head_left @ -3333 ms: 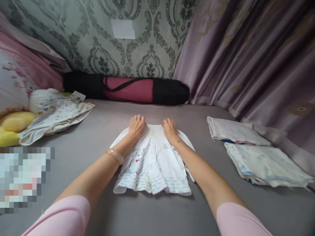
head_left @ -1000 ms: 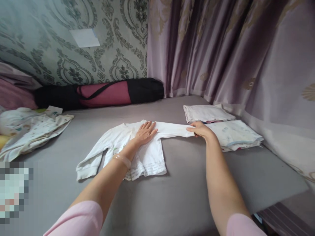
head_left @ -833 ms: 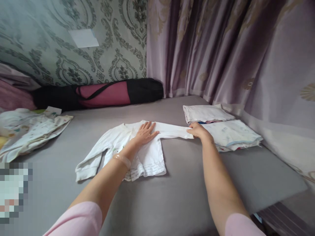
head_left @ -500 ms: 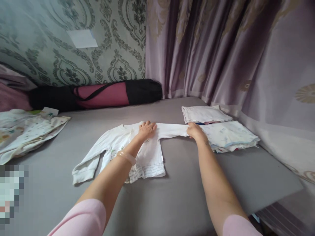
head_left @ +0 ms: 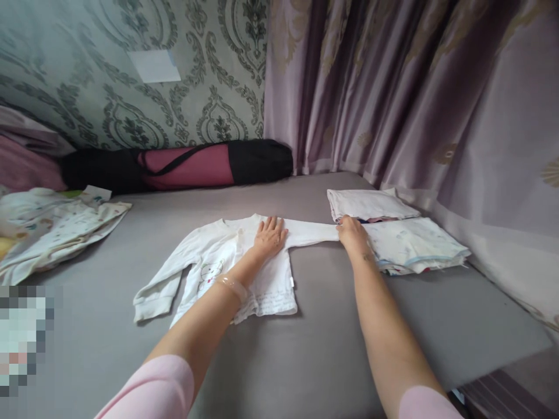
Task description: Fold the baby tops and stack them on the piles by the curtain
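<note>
A small white long-sleeved shirt (head_left: 268,288) lies spread on the grey bed sheet, with a printed animal face and lines of small lettering near its hem. My left hand (head_left: 271,235) rests flat on the shirt's shoulder, fingers out, a pale bangle on the wrist. My right hand (head_left: 353,235) is closed on the cuff of the sleeve on the right, which is stretched out straight. The other sleeve slants down to the left. My left forearm hides part of the shirt's front.
Beside my right hand lie folded clothes (head_left: 419,244), with another folded pile (head_left: 371,203) behind. Loose patterned clothes (head_left: 78,233) are heaped at left. A black and maroon long bag (head_left: 187,167) lies along the wall. Purple curtains (head_left: 314,87) hang at the right.
The view has shifted slightly, so things sit a little further right. My left hand stays flat on the shoulder and my right hand keeps the cuff; the sleeve looks slightly more taut.
</note>
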Demonstrator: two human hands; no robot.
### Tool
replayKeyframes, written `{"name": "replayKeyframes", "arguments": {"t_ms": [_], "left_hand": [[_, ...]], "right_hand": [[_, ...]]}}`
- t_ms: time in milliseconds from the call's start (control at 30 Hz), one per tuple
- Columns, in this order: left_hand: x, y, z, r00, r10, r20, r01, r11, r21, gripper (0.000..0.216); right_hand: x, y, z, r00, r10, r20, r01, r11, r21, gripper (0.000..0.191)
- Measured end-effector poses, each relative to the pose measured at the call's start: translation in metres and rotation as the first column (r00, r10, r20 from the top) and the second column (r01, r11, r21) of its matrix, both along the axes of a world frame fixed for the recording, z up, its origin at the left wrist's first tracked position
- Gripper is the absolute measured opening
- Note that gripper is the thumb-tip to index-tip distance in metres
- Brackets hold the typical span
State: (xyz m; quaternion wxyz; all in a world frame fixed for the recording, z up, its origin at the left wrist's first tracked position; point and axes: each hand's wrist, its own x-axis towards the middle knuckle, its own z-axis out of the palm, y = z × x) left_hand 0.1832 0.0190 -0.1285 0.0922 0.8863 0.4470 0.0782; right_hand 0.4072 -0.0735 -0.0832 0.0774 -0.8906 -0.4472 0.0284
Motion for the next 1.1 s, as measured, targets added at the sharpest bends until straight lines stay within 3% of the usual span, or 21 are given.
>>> {"name": "replayKeyframes", "arguments": {"t_ms": [167,267,367,467,533,700,867,1100], "left_hand": [[0.000,0.000,0.002,1.000,0.000,-0.027,-0.001,1.000,-0.020,0.055],[0.001,-0.001,0.000,1.000,0.013,-0.007,-0.013,1.000,-0.012,0.055],[0.001,-0.001,-0.003,1.000,0.019,0.018,-0.019,1.000,0.008,0.055],[0.000,-0.001,-0.005,1.000,0.011,0.010,-0.011,1.000,0.014,0.055],[-0.001,-0.001,-0.006,1.000,0.003,-0.011,-0.003,1.000,0.014,0.055],[-0.001,-0.003,-0.005,0.999,0.039,-0.022,-0.038,0.999,0.033,0.056],[-0.002,-0.003,-0.001,0.999,0.032,-0.005,-0.032,0.999,0.025,0.056],[-0.003,-0.004,0.001,0.999,0.018,-0.036,-0.017,1.000,0.001,0.058]], "right_hand": [[-0.006,-0.004,0.001,0.996,0.021,0.085,-0.020,1.000,-0.015,0.035],[-0.016,0.000,0.005,0.988,0.036,0.153,-0.044,0.998,0.053,0.040],[-0.042,0.013,0.003,0.954,0.279,0.110,-0.292,0.948,0.125,0.045],[-0.078,0.029,-0.008,0.816,0.578,-0.031,-0.569,0.811,0.137,0.051],[-0.097,0.034,-0.017,0.766,0.624,-0.152,-0.620,0.781,0.078,0.058],[-0.094,0.027,-0.025,0.800,0.551,-0.236,-0.575,0.817,-0.041,0.065],[-0.054,0.015,-0.021,0.917,0.355,-0.181,-0.383,0.910,-0.157,0.059],[-0.016,0.012,-0.028,0.971,0.235,-0.044,-0.239,0.952,-0.191,0.057]]}}
